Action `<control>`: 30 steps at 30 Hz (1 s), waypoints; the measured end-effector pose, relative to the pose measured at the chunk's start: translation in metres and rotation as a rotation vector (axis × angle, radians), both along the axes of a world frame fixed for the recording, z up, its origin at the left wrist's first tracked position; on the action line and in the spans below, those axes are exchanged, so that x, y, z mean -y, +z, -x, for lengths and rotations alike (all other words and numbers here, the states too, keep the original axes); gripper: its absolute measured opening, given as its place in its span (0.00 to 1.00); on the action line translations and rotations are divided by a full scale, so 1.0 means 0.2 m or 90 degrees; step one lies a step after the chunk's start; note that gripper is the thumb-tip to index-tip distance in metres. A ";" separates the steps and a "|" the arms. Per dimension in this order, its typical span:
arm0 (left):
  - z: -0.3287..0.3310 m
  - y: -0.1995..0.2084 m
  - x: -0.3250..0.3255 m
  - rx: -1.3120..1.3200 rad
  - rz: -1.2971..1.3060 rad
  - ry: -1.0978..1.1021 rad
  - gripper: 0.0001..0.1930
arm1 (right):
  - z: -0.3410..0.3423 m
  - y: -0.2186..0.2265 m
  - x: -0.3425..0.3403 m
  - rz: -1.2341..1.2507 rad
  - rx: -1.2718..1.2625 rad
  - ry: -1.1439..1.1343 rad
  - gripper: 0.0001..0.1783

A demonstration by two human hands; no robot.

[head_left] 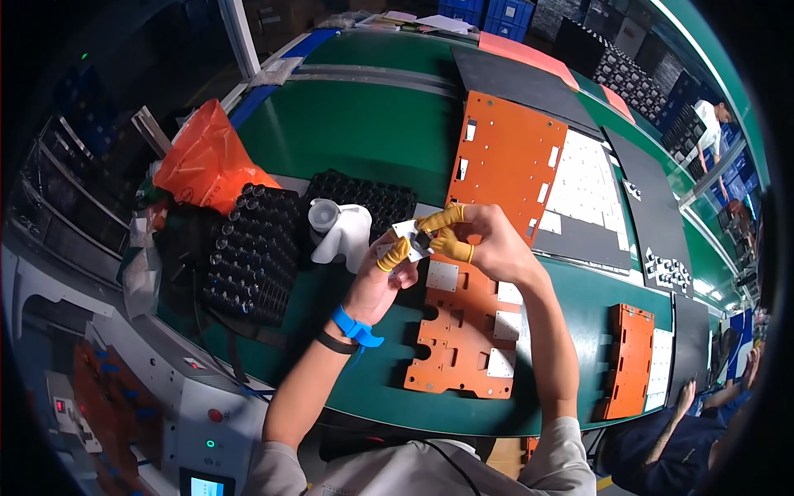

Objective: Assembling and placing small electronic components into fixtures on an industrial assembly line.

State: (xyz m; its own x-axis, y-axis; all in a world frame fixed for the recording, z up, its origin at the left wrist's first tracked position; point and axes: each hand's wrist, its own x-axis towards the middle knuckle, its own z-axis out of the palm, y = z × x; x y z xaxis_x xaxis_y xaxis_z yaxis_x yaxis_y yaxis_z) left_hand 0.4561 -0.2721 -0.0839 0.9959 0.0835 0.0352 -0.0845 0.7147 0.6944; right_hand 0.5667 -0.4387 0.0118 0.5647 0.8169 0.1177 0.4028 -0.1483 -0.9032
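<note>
My left hand [380, 283], with yellow finger cots and a blue wrist strap, pinches a small white plate [403, 229] in front of me. Against that plate sits a small black part [423, 240], partly covered by fingers. My right hand [491, 245], also in yellow finger cots, closes its thumb and fingertips on the black part. Below both hands an orange fixture board [463, 350] lies on the green table, with several white square plates [500, 362] along it. Left of the hands, a roll of white material [351, 233] stands beside a white cup [323, 216].
Black trays [252, 256] full of small round parts stand at the left, by an orange plastic bag [212, 161]. A large orange board [506, 157] and white plate sheets [583, 188] lie beyond. Another orange fixture [630, 360] is at the right, near a co-worker's arm [674, 422].
</note>
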 end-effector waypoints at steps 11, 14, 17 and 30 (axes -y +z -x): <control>0.00 -0.02 -0.01 0.011 0.014 -0.012 0.19 | 0.01 0.02 0.00 0.037 0.074 0.003 0.16; -0.01 -0.01 -0.01 0.003 0.009 -0.011 0.20 | 0.01 0.03 0.00 0.034 0.096 0.008 0.16; -0.01 -0.02 -0.01 0.032 0.024 -0.024 0.20 | 0.01 0.03 0.01 0.015 0.094 0.011 0.16; 0.00 -0.01 0.00 -0.013 -0.080 -0.002 0.14 | 0.00 -0.02 0.01 0.039 0.116 0.003 0.18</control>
